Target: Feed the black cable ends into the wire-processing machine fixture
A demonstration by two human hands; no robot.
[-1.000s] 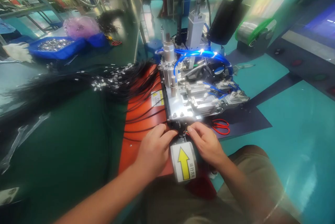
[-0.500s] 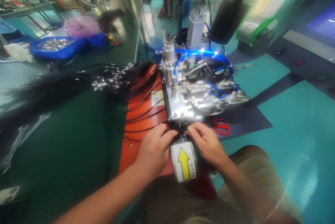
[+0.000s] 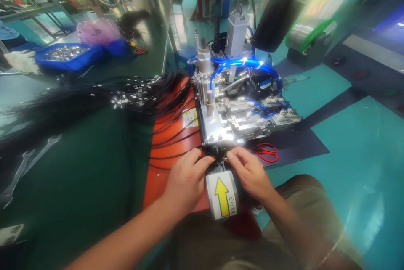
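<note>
The left hand (image 3: 186, 179) is bent at the front of a shiny metal machine (image 3: 214, 127), with its thumb by a dark part (image 3: 218, 151); I cannot tell if it pinches anything. The right hand (image 3: 251, 173) is just across from it, thumb and finger near each other at the same part, but I cannot tell what they hold. Just below the 2 hands, a white plate (image 3: 221, 196) has 1 yellow arrow pointing away from the person. Left of the machine, black cords (image 3: 162, 97) lie over an orange board (image 3: 162, 188). Red scissors (image 3: 267, 152) lie near the right hand. Blue tubes (image 3: 249, 64) curve over the machine. Farther left are 2 wrenches (image 3: 19, 177) and a blue tray (image 3: 72, 65) of shiny bits.
</note>
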